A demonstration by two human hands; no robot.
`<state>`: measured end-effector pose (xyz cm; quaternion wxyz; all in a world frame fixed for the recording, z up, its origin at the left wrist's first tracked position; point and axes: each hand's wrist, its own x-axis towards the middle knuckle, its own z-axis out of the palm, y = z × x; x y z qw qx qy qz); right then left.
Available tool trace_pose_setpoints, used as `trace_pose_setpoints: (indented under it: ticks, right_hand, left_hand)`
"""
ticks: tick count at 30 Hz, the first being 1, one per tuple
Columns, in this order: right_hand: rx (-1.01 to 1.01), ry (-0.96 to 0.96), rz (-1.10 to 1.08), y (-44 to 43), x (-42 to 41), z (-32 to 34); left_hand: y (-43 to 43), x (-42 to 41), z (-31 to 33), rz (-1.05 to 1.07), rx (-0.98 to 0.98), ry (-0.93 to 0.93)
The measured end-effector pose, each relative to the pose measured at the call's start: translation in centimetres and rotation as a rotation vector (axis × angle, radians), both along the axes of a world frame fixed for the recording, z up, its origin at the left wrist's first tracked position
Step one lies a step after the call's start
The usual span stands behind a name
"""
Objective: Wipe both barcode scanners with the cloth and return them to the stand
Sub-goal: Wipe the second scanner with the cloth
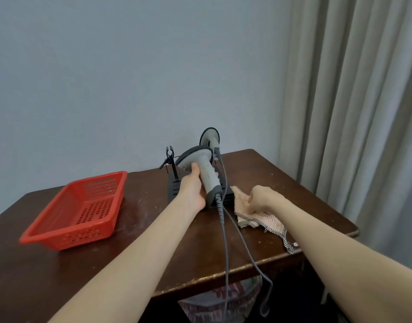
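My left hand (192,187) grips the handle of a grey barcode scanner (206,170), held just above the black stand (174,186) with its head pointing away from me. A second grey scanner (210,137) sits upright on the stand behind it. Both grey cables (226,241) run down over the table's front edge. My right hand (262,198) rests with curled fingers on a pink cloth (258,220) with checked trim, lying on the table right of the stand.
A red perforated plastic basket (84,208) stands on the left of the brown wooden table (142,241). A black clip holder (170,155) rises from the stand's left side. Curtains (351,101) hang at the right. A patterned bag (221,299) lies under the table's front edge.
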<state>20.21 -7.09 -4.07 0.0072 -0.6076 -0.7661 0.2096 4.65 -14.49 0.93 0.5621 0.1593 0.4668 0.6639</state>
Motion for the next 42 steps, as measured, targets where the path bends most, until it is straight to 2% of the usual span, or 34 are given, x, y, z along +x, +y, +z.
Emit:
trace_pose_setpoints:
  ticks: [3, 9, 12, 15, 17, 20, 23, 34, 39, 42]
  right_hand:
    - [0.037, 0.179, -0.093, 0.4, 0.1, 0.0]
    - [0.185, 0.719, -0.337, 1.1, -0.3, 2.9]
    - [0.273, 1.007, -0.335, 0.7, -1.0, 5.8]
    - [0.307, 1.219, -0.209, -0.3, -2.3, 8.1]
    - [0.309, 1.208, -0.072, -0.6, -3.7, 8.6]
    - [0.272, 1.056, 0.154, -0.8, -5.6, 8.0]
    - [0.254, 0.940, 0.256, -0.8, -6.8, 7.4]
    - [0.007, 0.861, 0.415, -1.2, -6.4, 8.2]
    - [0.209, 0.876, 0.344, -1.0, -7.5, 7.9]
    - [0.265, 0.873, 0.315, -0.9, -8.4, 7.8]
  left_hand:
    - [-0.1, -0.2, -0.1, 0.005, -0.006, 0.020]
    - [0.3, -0.9, -0.6, 0.044, 0.018, 0.027]
    - [0.3, -1.1, -0.5, 0.034, 0.022, 0.015]
    - [0.6, -1.2, -0.2, 0.041, 0.012, 0.011]
    - [0.9, -1.2, -0.1, 0.051, 0.001, 0.038]
    - [1.2, -1.1, 0.0, 0.036, 0.011, 0.080]
    - [1.8, -1.6, -0.3, 0.055, -0.005, 0.001]
    - [2.8, -3.8, -1.0, 0.116, 0.014, -0.049]
    - [2.6, -3.2, -0.9, 0.083, 0.056, -0.076]
    - [2.6, -2.9, -0.8, 0.066, 0.091, -0.136]
